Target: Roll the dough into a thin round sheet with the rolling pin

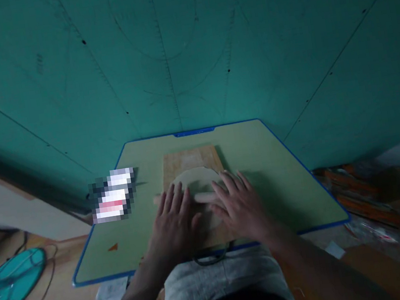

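A thin, pale rolling pin [204, 198] lies crosswise over a flat, round sheet of dough [196, 174]. Beneath the dough is a wooden board [171, 161] with a pale, floury-looking patch toward its far end. My left hand [173, 224] rests palm down over the left part of the pin, its fingers stretched forward. On the right part of the pin, my right hand [241, 206] also lies palm down, fingers extended and slightly apart. The hands hide parts of the pin and the dough's near portion.
The board sits on a light green, blue-edged table [285, 192] against a green wall [188, 71]. At the table's left is a pixelated object [114, 195], with a small orange triangle [113, 247] nearby. Cables and a teal round item [13, 283] lie on the floor at left.
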A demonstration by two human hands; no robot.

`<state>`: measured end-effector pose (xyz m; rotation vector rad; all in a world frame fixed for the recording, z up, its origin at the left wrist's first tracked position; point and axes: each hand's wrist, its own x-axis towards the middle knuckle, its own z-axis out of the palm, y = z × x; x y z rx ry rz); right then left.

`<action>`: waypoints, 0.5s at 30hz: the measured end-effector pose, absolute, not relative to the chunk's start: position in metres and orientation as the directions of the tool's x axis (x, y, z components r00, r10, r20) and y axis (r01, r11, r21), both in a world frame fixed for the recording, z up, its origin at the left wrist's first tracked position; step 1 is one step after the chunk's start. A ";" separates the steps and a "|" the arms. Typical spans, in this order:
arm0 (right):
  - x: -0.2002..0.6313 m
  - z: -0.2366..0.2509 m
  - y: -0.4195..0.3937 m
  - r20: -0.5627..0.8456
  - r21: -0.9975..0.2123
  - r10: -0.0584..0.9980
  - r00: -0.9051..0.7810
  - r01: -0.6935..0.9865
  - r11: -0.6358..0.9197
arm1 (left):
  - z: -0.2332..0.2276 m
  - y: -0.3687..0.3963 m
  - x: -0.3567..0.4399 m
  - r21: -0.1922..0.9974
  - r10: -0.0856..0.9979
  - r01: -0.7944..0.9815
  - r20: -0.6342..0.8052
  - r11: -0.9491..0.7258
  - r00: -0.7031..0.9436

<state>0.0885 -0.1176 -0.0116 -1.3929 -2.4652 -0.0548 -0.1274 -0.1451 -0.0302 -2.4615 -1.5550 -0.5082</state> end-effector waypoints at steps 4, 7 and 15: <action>0.088 -0.007 -0.053 0.184 -0.110 0.861 -0.474 0.861 0.497 | -0.022 -0.084 -0.122 0.060 0.900 0.925 0.262 -0.375 0.348; 0.085 -0.004 -0.012 0.132 -0.128 0.904 -0.407 0.897 0.423 | -0.009 -0.052 -0.114 0.053 0.939 0.951 0.190 -0.303 0.288; 0.102 -0.014 -0.079 0.233 -0.120 0.810 -0.537 0.811 0.572 | -0.017 -0.139 -0.113 0.059 0.868 0.920 0.360 -0.387 0.342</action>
